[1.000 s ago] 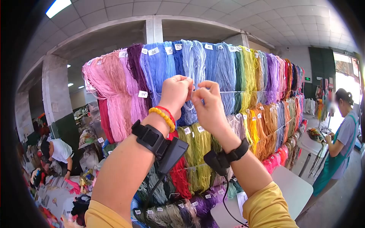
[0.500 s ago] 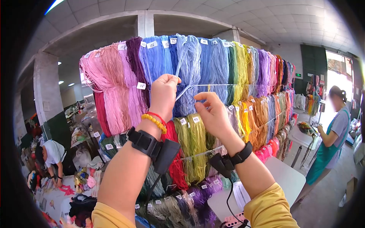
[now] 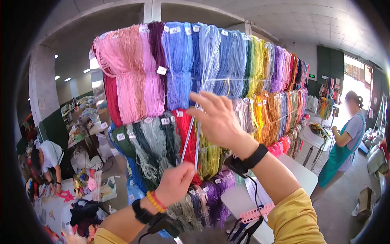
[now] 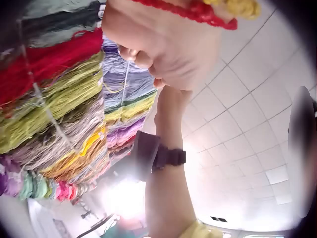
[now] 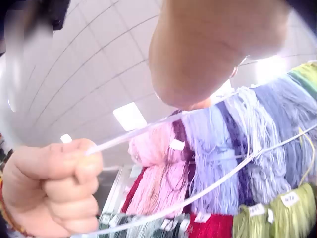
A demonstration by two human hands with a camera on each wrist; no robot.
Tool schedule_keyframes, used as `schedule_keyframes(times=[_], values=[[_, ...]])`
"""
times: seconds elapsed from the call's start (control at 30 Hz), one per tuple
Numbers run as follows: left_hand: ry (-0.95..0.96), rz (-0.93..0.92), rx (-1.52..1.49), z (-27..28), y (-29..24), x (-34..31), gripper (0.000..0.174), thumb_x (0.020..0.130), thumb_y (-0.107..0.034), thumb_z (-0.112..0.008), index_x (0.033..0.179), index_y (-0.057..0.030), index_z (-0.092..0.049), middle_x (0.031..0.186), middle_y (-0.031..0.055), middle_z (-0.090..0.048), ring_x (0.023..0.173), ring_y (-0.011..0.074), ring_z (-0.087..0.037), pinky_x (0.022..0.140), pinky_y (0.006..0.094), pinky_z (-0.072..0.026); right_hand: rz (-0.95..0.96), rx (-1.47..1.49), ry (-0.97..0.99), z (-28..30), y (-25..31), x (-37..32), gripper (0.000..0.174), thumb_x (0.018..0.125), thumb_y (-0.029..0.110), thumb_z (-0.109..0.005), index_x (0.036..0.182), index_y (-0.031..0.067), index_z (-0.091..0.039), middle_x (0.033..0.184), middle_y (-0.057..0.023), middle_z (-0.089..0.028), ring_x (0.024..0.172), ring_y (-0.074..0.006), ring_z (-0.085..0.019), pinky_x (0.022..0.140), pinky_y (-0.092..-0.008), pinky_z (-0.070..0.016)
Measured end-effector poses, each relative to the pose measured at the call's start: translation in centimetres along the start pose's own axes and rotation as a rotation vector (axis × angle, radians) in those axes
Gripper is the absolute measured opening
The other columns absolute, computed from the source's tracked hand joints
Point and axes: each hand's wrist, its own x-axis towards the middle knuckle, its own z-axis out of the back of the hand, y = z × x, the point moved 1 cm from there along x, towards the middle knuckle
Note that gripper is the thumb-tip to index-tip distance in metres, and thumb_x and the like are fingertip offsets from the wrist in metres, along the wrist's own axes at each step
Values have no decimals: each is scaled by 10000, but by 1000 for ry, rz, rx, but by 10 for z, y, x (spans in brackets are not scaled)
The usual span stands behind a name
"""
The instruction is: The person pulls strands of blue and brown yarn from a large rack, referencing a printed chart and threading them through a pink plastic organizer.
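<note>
My left hand (image 3: 175, 183), low in front of the rack, grips pale blue yarn strands (image 3: 188, 140) in a fist. From that fist the strands run taut up to my right hand (image 3: 217, 120), whose fingers are spread and loosely bent in the head view. In the right wrist view, one yarn length (image 5: 131, 134) rises from the fist to the right hand, and a lower one leads toward the pale blue skein (image 5: 252, 119) on the rack. The right fingertips are largely hidden there. Behind the right hand hang blue skeins (image 3: 176, 57).
Tagged skeins in several colours hang in tiers, among them pink (image 3: 130, 95), red (image 3: 186, 126) and orange (image 3: 270, 118). A white table (image 3: 298, 173) stands at lower right. A person in a green apron (image 3: 335, 158) is on the right; another person (image 3: 50, 156) bends over a table at left.
My left hand has moved down from the blue skeins toward my body, drawing out the pale blue strands. The right hand has opened its fingers and shifted slightly left.
</note>
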Motion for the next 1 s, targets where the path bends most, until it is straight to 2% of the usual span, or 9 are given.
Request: schedule_keyframes(times=[0.1,0.2,0.37,0.43,0.53,0.6,0.7,0.83,1.0], values=[[249,359,-13,17,-3,-75,88,846,-119,-515,853,-39,-548,669,126,-542,585,279,-552,542,319,-434,101,164,198,-20,40,-36,269,651,108,-565,918,133,-589,1200,-53,-501,1167,-241,-397,914,-457,-318],[366,584,-118,28,13,-167,134,850,-179,-518,849,-55,-566,698,128,-565,635,291,-567,575,313,-450,153,371,422,-28,103,-85,56,678,169,-558,708,123,-544,852,-8,-551,958,-208,-501,758,-384,-386],[1075,680,82,41,-5,-328,182,852,-246,-484,879,-88,-571,812,146,-592,781,328,-573,681,366,-459,44,1037,1157,-9,188,-171,205,834,256,-486,820,64,-555,786,-161,-591,782,-364,-559,673,-455,-436],[920,883,39,47,-28,-324,168,844,-231,-486,881,-90,-569,813,151,-585,809,351,-555,710,377,-450,55,1173,1195,10,197,-187,204,830,253,-488,835,63,-561,776,-168,-595,762,-374,-559,663,-457,-437],[277,1071,-284,48,-53,-287,107,841,-134,-515,758,-66,-509,686,15,-533,618,83,-532,523,234,-423,-103,1302,1002,43,178,-188,203,813,235,-549,814,33,-550,742,-185,-562,674,-351,-532,602,-384,-438],[-82,1037,-464,41,-87,-250,151,877,-194,-496,778,-81,-475,605,-15,-480,529,58,-460,458,183,-348,-357,1371,844,68,163,-195,187,828,204,-574,831,17,-556,653,-72,-521,591,-187,-506,558,-323,-418],[-162,878,-639,25,-118,-219,155,875,-198,-491,796,-67,-466,546,-45,-374,434,40,-305,399,191,-217,-915,1503,925,110,145,-213,169,853,185,-541,797,27,-568,609,28,-461,559,-41,-425,495,-211,-361],[-135,766,-999,-1,-159,-198,153,879,-189,-495,821,-49,-505,531,-75,-317,417,20,-239,408,191,-179,-1065,1567,797,141,144,-267,176,892,183,-496,816,40,-565,595,42,-468,536,-36,-439,493,-185,-351],[-26,707,-935,-44,-190,-187,123,878,-151,-489,884,-29,-510,531,-83,-288,417,13,-241,406,196,-170,-615,973,752,175,150,-315,311,745,97,-593,1039,1,-554,950,-78,-602,716,-123,-559,648,-250,-463]])
